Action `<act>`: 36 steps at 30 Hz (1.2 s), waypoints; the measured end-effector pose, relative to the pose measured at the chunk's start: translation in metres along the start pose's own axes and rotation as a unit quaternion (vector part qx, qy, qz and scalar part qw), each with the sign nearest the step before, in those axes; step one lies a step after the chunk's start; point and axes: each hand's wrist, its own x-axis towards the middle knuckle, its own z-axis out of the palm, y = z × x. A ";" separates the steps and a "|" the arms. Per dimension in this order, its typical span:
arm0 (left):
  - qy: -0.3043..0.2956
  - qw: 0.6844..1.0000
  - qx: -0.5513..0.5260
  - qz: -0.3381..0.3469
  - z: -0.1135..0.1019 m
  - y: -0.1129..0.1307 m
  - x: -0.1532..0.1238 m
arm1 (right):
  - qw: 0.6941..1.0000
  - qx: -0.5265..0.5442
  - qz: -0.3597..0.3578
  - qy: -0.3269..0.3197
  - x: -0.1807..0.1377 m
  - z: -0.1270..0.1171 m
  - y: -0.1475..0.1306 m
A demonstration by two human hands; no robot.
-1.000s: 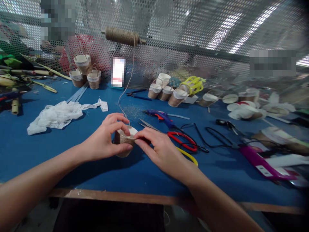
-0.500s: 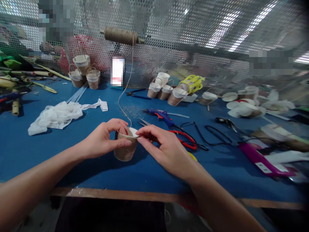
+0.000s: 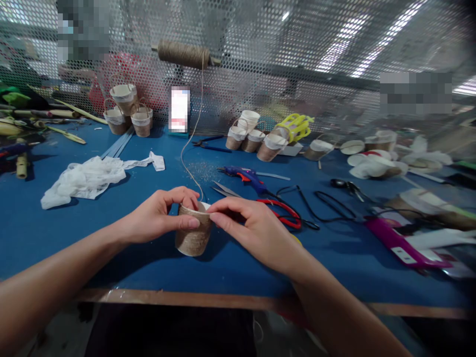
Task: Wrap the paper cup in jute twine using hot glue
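Observation:
A paper cup (image 3: 192, 239) wrapped in brown twine stands just above or on the blue table in front of me; its white inside shows at the rim. My left hand (image 3: 174, 210) grips it, thumb on the outside and fingers inside the rim. With thumb and forefinger pinched at the right side of the rim, my right hand (image 3: 241, 223) appears to hold the twine (image 3: 193, 179). That strand runs down from a spool (image 3: 184, 53) on the mesh panel and passes behind the cup.
Right of the cup lie scissors (image 3: 286, 214) with red handles, a blue glue gun (image 3: 245, 177) and a purple power strip (image 3: 405, 245). White lace fabric (image 3: 87, 179) lies at left. Small twine-wrapped buckets (image 3: 142, 122) stand along the back, near a lit phone (image 3: 179, 110).
The cup has tipped slightly and its base sits a little lower in view. Both hands keep their hold at the rim, and the whole view has shifted slightly.

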 end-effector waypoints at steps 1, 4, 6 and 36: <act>-0.003 1.000 0.006 0.002 0.000 -0.001 0.000 | 1.000 0.004 0.001 -0.004 0.000 0.000 0.000; 0.003 0.998 0.056 0.019 -0.002 -0.004 -0.001 | 1.000 -0.011 -0.012 0.000 0.000 0.000 0.001; 0.018 0.993 0.109 0.042 -0.002 -0.004 -0.002 | 0.999 -0.040 -0.024 0.007 0.000 0.002 0.002; 0.035 0.999 0.014 0.006 0.001 -0.001 -0.002 | 1.000 -0.012 0.019 -0.018 -0.001 0.009 0.001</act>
